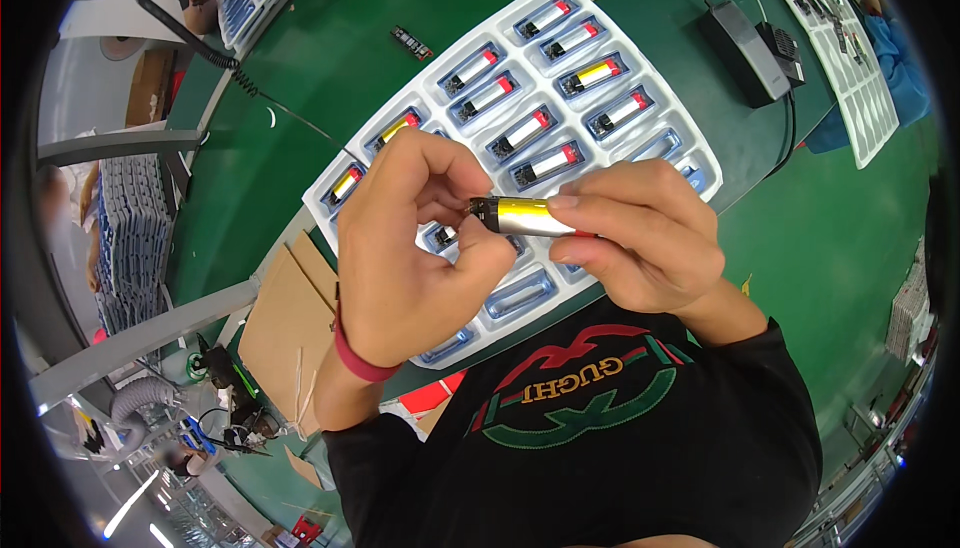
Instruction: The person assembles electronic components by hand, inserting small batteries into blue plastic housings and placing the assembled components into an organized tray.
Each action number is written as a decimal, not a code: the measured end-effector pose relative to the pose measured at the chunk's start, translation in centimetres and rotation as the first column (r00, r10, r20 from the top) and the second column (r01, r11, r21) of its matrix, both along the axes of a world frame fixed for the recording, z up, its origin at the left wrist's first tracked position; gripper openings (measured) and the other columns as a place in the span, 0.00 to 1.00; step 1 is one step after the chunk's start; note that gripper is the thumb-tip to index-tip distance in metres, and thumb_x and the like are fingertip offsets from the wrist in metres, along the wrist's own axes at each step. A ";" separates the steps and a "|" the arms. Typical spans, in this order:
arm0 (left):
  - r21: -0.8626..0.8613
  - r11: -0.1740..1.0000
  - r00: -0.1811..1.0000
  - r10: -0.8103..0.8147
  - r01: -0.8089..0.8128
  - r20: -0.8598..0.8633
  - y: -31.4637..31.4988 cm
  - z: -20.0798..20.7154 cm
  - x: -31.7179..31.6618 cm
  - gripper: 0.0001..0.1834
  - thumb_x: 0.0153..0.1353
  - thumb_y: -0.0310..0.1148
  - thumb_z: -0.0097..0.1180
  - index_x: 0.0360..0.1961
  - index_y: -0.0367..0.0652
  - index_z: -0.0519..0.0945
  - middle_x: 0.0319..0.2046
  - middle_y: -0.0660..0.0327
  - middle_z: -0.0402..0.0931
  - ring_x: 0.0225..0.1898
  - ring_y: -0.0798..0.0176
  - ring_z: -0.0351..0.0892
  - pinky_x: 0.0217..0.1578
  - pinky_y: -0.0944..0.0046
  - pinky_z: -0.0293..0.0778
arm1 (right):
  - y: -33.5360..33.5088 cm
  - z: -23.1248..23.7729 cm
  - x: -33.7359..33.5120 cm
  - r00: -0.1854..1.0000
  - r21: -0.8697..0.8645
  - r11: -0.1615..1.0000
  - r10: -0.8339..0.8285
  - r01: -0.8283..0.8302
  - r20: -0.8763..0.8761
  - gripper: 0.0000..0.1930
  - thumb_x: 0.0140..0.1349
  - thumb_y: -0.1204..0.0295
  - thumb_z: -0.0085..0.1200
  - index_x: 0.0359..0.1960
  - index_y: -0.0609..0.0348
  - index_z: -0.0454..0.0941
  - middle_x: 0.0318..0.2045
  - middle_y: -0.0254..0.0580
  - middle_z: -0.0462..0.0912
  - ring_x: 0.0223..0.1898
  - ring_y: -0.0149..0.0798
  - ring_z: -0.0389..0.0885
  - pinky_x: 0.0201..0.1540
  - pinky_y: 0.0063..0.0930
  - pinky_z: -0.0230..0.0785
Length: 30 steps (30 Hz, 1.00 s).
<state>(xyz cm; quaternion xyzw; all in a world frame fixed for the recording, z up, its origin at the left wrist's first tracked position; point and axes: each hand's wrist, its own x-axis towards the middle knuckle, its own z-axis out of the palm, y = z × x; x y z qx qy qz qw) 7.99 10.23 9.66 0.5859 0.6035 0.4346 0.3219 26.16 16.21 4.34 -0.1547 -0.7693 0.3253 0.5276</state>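
Above the white tray I hold a small cylindrical battery cell with a shiny silver and yellow body, a black end and a bit of red at the other end. My right hand grips its body between thumb and fingers. At the black end, the thumb and index finger of my left hand close in a pinch; the fingertips' exact contact is partly hidden. Blue-lined pockets in the tray hold several similar cells, such as a white cell and a yellow cell. Some near pockets hold no cell.
A small dark strip lies on the green table beyond the tray. To the right stands a black power adapter with cables. Another tray is near a person in blue sleeves. Cardboard and stacked trays are at left.
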 end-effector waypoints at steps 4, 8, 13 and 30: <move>0.051 0.998 0.994 -0.043 0.038 0.098 -0.6 -1.0 -0.3 0.17 0.43 0.14 0.55 0.38 0.34 0.72 0.36 0.57 0.72 0.33 0.69 0.78 0.32 0.71 0.77 | 0.6 0.0 0.2 1.000 -0.003 1.000 0.012 -0.012 0.006 0.14 0.51 0.80 0.64 0.40 0.70 0.81 0.33 0.49 0.80 0.30 0.36 0.80 0.30 0.22 0.72; 0.129 0.980 0.966 -0.173 0.149 0.194 -1.5 -0.6 -1.2 0.26 0.44 0.15 0.60 0.48 0.28 0.71 0.42 0.53 0.73 0.42 0.65 0.79 0.36 0.69 0.79 | 0.4 0.1 0.2 0.988 -0.429 0.897 0.043 -0.102 -0.147 0.12 0.53 0.82 0.63 0.41 0.69 0.81 0.30 0.41 0.78 0.26 0.27 0.76 0.24 0.19 0.68; 0.059 0.989 0.936 -0.147 0.135 0.319 -1.1 -1.0 -1.2 0.25 0.48 0.18 0.61 0.50 0.30 0.71 0.40 0.53 0.76 0.40 0.65 0.79 0.35 0.71 0.75 | 0.8 -0.4 0.7 0.950 -0.565 0.778 0.130 -0.275 -0.283 0.11 0.57 0.82 0.59 0.43 0.69 0.79 0.32 0.42 0.78 0.28 0.27 0.78 0.26 0.18 0.70; -0.217 0.964 0.844 -0.239 0.150 -0.479 1.7 -7.3 3.8 0.17 0.48 0.30 0.66 0.41 0.39 0.79 0.34 0.59 0.79 0.34 0.61 0.79 0.32 0.61 0.73 | 2.8 -4.4 7.2 0.846 -0.881 0.273 -0.273 -0.387 -0.457 0.13 0.66 0.71 0.52 0.47 0.70 0.75 0.38 0.48 0.81 0.35 0.35 0.83 0.36 0.21 0.77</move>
